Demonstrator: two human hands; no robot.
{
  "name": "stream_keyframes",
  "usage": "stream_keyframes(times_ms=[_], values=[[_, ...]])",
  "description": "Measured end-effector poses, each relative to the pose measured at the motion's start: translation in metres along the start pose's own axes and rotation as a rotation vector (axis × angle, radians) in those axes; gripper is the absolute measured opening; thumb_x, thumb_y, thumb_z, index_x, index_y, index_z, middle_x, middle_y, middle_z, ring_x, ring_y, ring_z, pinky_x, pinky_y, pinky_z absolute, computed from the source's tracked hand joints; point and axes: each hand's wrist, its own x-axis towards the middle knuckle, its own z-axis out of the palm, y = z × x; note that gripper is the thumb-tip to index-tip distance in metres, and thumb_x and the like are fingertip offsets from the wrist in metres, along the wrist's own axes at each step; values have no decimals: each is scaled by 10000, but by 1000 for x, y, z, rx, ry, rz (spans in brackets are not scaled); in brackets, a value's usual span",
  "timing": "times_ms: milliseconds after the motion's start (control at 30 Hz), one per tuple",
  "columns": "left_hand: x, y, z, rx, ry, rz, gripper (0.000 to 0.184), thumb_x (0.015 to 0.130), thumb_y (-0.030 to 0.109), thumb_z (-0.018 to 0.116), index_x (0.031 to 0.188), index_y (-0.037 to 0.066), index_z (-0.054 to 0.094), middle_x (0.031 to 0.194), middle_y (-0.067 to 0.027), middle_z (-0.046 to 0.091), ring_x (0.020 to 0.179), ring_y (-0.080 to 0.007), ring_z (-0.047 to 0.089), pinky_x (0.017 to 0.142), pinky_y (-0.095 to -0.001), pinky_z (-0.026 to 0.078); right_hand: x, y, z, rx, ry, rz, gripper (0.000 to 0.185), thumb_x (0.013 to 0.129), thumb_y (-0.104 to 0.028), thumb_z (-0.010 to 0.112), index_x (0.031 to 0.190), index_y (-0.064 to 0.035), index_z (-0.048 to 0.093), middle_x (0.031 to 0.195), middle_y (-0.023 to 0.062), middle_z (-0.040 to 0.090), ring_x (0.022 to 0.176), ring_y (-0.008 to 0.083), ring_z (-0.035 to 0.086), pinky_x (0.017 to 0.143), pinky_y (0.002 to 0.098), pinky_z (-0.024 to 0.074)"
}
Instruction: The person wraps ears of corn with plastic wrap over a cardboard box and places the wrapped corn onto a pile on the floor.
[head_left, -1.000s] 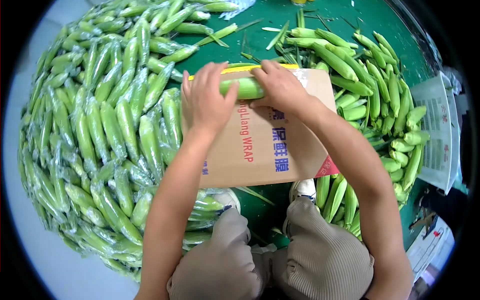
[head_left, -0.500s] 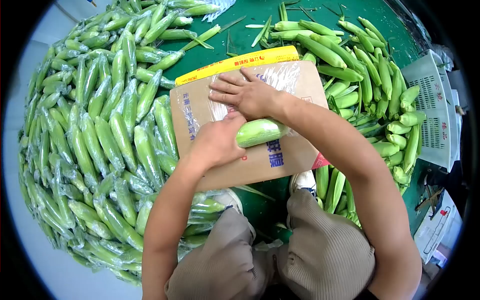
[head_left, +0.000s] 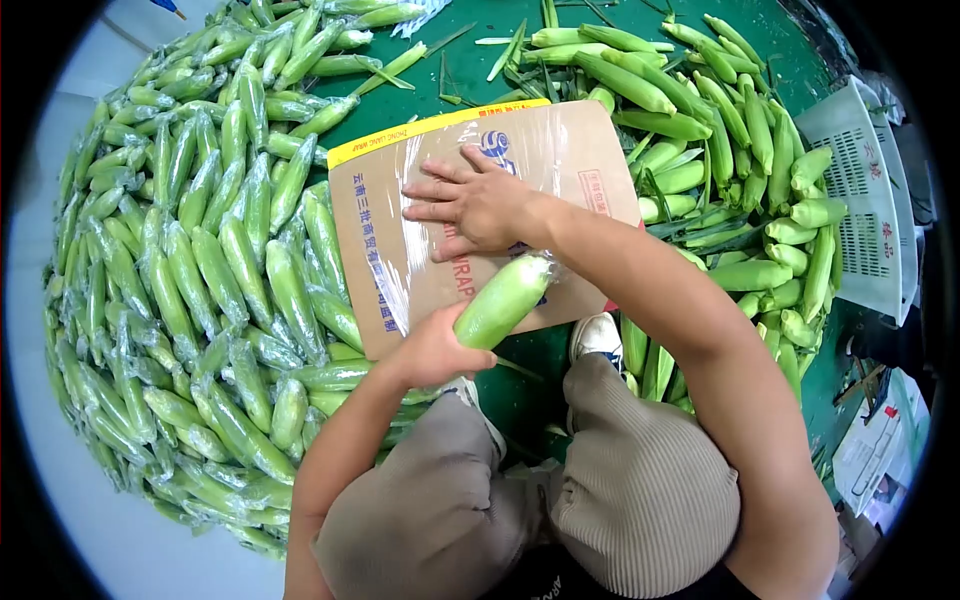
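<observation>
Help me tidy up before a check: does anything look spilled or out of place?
Loose leaf scraps lie scattered on the green floor beyond the cardboard, so they look like stray litter. The white crate looks tilted, though the lens bends that edge.

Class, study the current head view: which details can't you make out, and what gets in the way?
All in the head view:
Lower end of the held corn ear: hidden by the left hand.
Some lettering on the cardboard box: covered by the right hand.
Wording in the red-framed stamp: too small.
Identity of the blue object: cut off by the top edge.
</observation>
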Motion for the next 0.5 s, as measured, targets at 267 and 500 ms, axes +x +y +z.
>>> stream_keyframes(times_ms=[267,500], values=[[-18,-69,68,623,-850,-30,637,769,293,826,1315,49,607,1113,-200,727,1051,-377,695,950,-460,536,0,-1,5,-34,16,14,815,964,-762,481,1626,-292,413,1722,-42,316,1624,238,175,1289,610,82],[-11,-89,57,569,-729,13,589,779,283,830,1234,66,525,1131,-191,697,1079,-369,672,886,-473,516,-54,-34,26,143,105,-370,776,1006,-582,536,1605,-104,411,1683,125,360,1571,297,307,1294,532,198]])
